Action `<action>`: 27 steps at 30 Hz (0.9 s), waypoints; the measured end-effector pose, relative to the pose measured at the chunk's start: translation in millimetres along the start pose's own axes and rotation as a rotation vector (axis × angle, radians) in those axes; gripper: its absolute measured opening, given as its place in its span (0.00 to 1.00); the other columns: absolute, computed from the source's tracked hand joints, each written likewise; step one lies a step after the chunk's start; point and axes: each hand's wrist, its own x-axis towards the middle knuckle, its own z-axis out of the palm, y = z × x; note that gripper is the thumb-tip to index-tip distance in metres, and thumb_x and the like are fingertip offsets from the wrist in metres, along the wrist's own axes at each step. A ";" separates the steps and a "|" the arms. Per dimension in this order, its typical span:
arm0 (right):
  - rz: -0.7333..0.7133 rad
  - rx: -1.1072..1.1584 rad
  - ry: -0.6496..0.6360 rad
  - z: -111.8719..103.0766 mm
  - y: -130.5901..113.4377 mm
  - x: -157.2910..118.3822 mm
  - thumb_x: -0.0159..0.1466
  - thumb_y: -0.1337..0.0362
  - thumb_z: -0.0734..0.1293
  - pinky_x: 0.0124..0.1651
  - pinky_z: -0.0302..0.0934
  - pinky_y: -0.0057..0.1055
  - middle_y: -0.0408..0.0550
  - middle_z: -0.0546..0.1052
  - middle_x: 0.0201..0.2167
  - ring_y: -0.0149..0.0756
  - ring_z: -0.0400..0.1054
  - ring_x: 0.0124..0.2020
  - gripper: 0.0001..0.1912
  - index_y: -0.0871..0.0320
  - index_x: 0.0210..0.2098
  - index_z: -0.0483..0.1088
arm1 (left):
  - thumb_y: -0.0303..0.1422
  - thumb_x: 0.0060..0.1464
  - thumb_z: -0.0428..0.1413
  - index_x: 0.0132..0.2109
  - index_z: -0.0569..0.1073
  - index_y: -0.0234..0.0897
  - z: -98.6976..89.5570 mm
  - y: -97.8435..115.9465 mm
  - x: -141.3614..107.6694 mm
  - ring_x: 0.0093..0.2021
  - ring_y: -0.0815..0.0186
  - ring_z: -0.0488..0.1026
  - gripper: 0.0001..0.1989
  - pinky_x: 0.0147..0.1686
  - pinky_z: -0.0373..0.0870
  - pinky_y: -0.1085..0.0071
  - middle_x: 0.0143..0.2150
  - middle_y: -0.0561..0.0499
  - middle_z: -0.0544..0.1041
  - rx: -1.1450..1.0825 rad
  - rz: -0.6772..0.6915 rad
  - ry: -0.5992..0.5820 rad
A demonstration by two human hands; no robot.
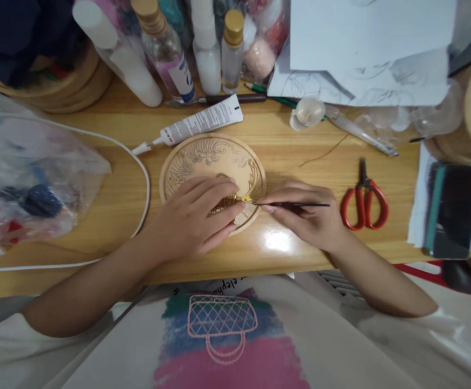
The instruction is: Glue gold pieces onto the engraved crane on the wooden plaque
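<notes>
A round wooden plate (206, 156) with a wave design drawn around its edge lies on the table. My left hand (197, 213) rests over its lower left, fingers stretched out and slightly apart, beside and partly covering a gold, wire-like piece (224, 204). From the right, my right hand (306, 213) pinches a slim dark-handled tool (296, 205). Its fine tip reaches the gold strands by my left fingers; whether it is a brush or tweezers I cannot tell. Gold outlining also shows on the plate's right side.
Red-handled pliers (365, 200) lie right of my right hand, with a phone (454, 210) farther right. A white glue tube (203, 123) lies behind the plate. Bottles (170, 59) and paper sheets (365, 70) line the back. A white cable (148, 189) loops at left near a plastic bag (36, 178).
</notes>
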 end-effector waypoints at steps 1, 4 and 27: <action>0.000 0.000 0.001 0.0 0.0 0.0 0.64 0.71 0.70 0.29 0.64 0.26 0.45 0.80 0.29 0.29 0.72 0.28 0.06 0.58 0.40 0.78 | 0.31 0.62 0.55 0.49 0.74 0.34 -0.1 0.0 0.1 0.53 0.52 0.74 0.10 0.51 0.73 0.56 0.51 0.39 0.76 0.003 0.001 0.000; -0.009 -0.005 -0.002 -0.1 0.1 0.1 0.64 0.71 0.69 0.29 0.64 0.26 0.45 0.80 0.29 0.28 0.70 0.27 0.06 0.58 0.40 0.78 | 0.32 0.62 0.54 0.49 0.73 0.35 -0.3 0.2 0.1 0.53 0.53 0.74 0.10 0.51 0.74 0.56 0.51 0.40 0.77 0.014 0.006 0.000; -0.059 -0.069 0.001 0.7 -4.0 0.0 0.64 0.71 0.69 0.29 0.65 0.25 0.45 0.79 0.28 0.28 0.70 0.26 0.07 0.56 0.40 0.78 | 0.30 0.62 0.54 0.48 0.73 0.38 -1.9 1.5 2.3 0.53 0.55 0.75 0.09 0.51 0.74 0.57 0.50 0.43 0.77 0.027 -0.010 -0.008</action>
